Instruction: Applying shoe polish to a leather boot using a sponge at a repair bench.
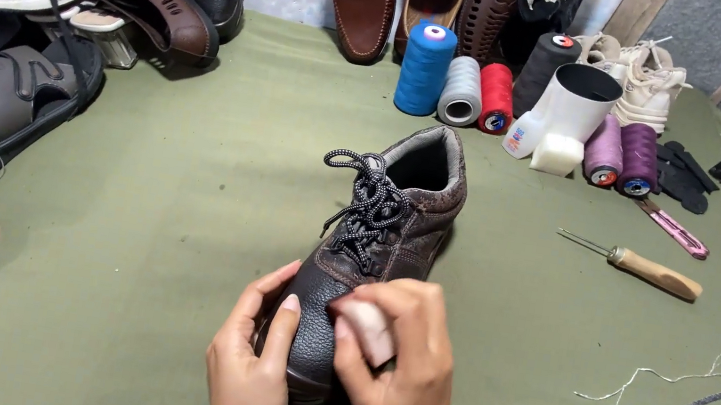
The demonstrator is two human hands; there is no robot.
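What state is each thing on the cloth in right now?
Brown laced shoe: upright, laces tied, toe toward the person.
Left hand: steadying the shoe's toe.
Right hand: pressing a small pale block on the toe.
Awl: lying flat, untouched.
Thread spools: standing upright.
White bottle: leaning, capped.

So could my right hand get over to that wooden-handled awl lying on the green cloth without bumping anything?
Probably yes. The right hand presses a small pale pad on the toe of the dark brown leather shoe, and the wooden-handled awl lies apart to its right, with only bare green cloth between.
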